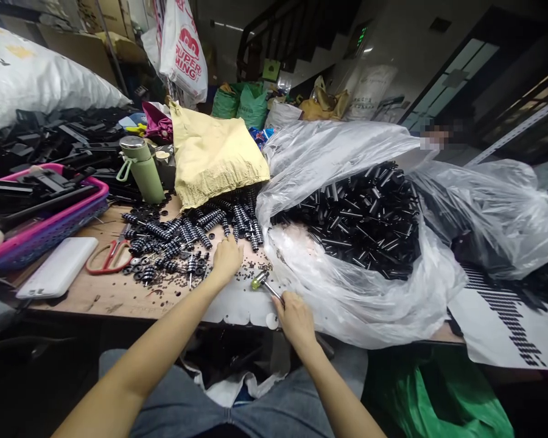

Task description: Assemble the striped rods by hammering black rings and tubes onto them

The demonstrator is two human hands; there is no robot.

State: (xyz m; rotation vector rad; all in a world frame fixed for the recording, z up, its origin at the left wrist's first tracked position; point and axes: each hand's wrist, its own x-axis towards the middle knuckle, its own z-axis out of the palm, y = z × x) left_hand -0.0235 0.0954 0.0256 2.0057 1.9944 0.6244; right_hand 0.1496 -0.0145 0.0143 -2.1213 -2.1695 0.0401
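My right hand [296, 319] is wrapped round the metal handle of a small hammer [274, 292]. The hammer's head is clear yellow-green and lies low over the table, pointing left. At the near edge of a pile of black ribbed rods [173, 234], my left hand [227, 258] reaches forward with its fingers bent down and close together. One ribbed rod [226, 229] shows right at those fingertips; the grip itself is partly hidden by the hand. Many tiny dark rings [171, 286] lie scattered over the table between the pile and my hands.
Right of my hands, a large clear plastic bag [365, 304] spreads open over black tubular parts [360, 213]. A yellow sack [219, 158] stands behind the pile. Leftward are red-handled scissors [109, 258], a white power bank-like block [59, 267], a green bottle [146, 173] and a pink-rimmed basket [91, 188].
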